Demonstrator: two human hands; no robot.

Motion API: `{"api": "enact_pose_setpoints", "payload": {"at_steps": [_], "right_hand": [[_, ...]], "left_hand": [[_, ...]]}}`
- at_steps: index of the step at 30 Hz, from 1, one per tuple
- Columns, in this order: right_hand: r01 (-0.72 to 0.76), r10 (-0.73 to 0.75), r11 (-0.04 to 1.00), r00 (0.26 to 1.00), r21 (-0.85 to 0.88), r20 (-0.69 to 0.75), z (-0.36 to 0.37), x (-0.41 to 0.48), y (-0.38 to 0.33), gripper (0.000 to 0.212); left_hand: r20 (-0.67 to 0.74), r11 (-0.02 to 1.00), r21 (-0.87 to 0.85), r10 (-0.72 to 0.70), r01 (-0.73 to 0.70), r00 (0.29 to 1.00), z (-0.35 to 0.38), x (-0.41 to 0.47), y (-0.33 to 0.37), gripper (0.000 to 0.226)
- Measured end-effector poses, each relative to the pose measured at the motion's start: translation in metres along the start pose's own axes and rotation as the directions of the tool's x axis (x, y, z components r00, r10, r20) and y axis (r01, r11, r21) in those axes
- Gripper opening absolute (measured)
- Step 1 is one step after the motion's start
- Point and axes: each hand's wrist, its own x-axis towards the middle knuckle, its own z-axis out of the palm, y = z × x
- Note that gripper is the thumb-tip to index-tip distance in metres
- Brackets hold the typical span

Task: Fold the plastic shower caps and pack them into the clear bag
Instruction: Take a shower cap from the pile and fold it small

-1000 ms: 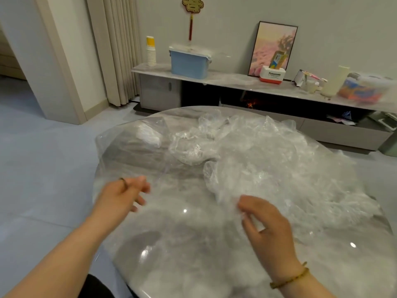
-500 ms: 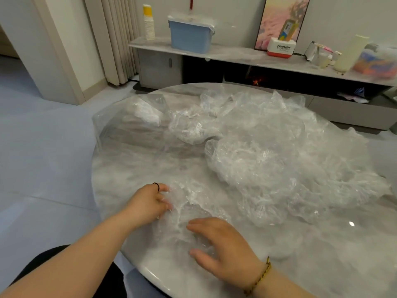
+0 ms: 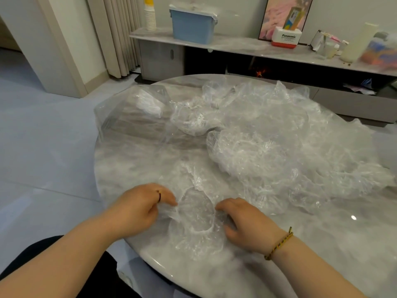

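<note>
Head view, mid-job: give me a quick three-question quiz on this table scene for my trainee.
1. True or false: the left hand and the right hand both hold the same shower cap at the near edge of the marble table.
2. Where is the heap of loose shower caps? A) left of the hands; B) beyond the hands, to the right; C) on the floor.
3. Fill in: the braided bracelet is on the ___ wrist.
Key: 1 true; 2 B; 3 right.
</note>
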Motion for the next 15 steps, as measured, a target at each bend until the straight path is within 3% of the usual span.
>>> {"api": "enact_pose_setpoints", "payload": {"at_steps": [2,4,8,11,15], "right_hand": [[0.002,0.000,0.997,1.000,-0.083,0.026,-0.003,-0.006,0.006,0.050],[0.038,-0.034,0.986,0.999,-0.161,0.024,-0.003,-0.008,0.007,0.051],[0.151,-0.167,0.955,0.985,-0.257,-0.041,0.004,-0.006,0.002,0.040],[0.201,-0.212,0.971,0.974,-0.132,-0.076,0.005,0.000,-0.007,0.030],[-0.002,0.027,0.977,0.993,0.215,-0.111,-0.002,-0.006,-0.006,0.019]], "left_hand": [[0.221,0.999,0.040,-0.037,0.029,0.975,0.001,-0.012,-0.002,0.065],[0.340,0.996,0.082,-0.045,0.018,0.939,0.004,-0.017,-0.009,0.073],[0.362,0.970,0.240,-0.127,0.039,0.924,0.008,-0.014,-0.013,0.099],[0.315,0.961,0.271,-0.133,0.045,0.940,0.011,-0.008,-0.012,0.090],[0.217,0.957,0.277,-0.147,0.083,0.965,0.012,-0.004,-0.012,0.068]]}}
